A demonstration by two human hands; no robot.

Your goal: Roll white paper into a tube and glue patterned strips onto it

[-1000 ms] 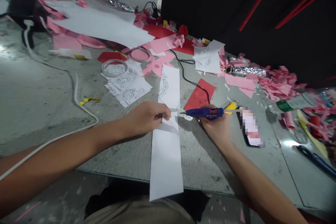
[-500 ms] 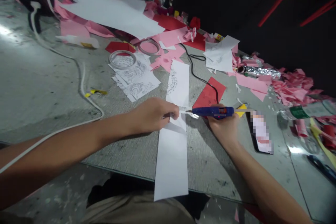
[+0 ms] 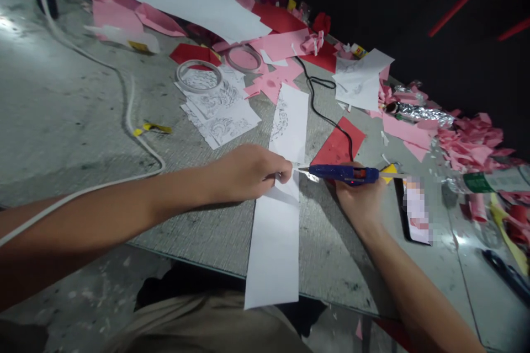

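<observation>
My right hand (image 3: 359, 194) is wrapped around a blue glue gun (image 3: 343, 173). The gun lies sideways, its metal nozzle pointing left, and a glue stick (image 3: 393, 175) sticks out of its back end. Just off the nozzle tip, my left hand (image 3: 265, 172) is closed in a pinch on a small white piece (image 3: 295, 166), mostly hidden by the fingers. Below both hands a long white paper strip (image 3: 275, 242) runs across the table and over its front edge. Past it lies white paper with a printed pattern (image 3: 290, 116).
A phone (image 3: 416, 212) lies right of my right hand. Beyond are a red paper piece (image 3: 339, 140), printed sheets (image 3: 226, 118), tape rolls (image 3: 199, 77) and pink scraps (image 3: 476, 140). A white cable (image 3: 128, 99) crosses my left forearm. A black cord (image 3: 317, 105) runs to the gun.
The nozzle tip and my left fingers are a little closer together. The whole view has shifted slightly; both hands keep their holds.
</observation>
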